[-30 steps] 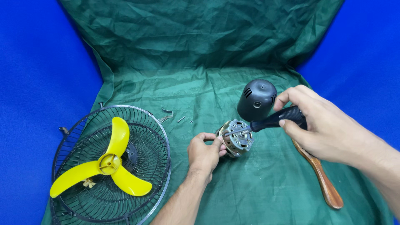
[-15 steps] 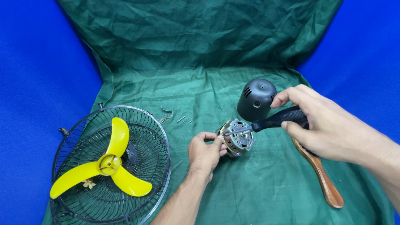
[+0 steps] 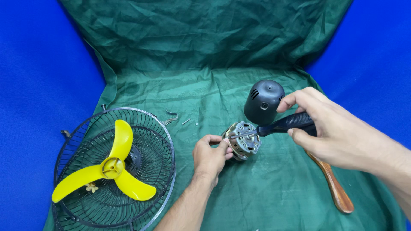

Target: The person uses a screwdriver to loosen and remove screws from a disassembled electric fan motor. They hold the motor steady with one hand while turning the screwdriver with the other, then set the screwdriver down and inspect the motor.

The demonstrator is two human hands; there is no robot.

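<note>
- Left hand [image 3: 209, 156], nearest the camera: fingers curled, fingertips pinching the near-left rim of the fan motor [image 3: 243, 140]. The grip is pressed against the metal housing and steadies it on the cloth.
- Fan motor: a small round metal unit, lying on the green cloth [image 3: 205, 85] that covers the worktop. It sits directly against the left fingertips, on their right side.
- Right hand [image 3: 332, 132], to the right of the motor: fingers wrapped tightly round the black handle of a screwdriver [image 3: 282, 125]. The grip is closed on the handle, thumb beneath, forefinger over the top.
- Screwdriver: shaft points left from the right hand, with its tip meeting the top face of the motor. The motor therefore lies between the two hands, touching the left and reached by the tool from the right.
- Wooden handle [image 3: 332, 184]: lies on the cloth to the right of the motor, partly under the right hand.
- Fan guard [image 3: 160, 132] with yellow three-blade propeller [image 3: 111, 167]: lies flat, well to the left of the motor.
- Small screws and a bent metal clip [image 3: 171, 114]: on the cloth, beyond and left of the motor.
- Black motor cover [image 3: 263, 102]: dome-shaped, just beyond the motor, close to the right forefinger.
</note>
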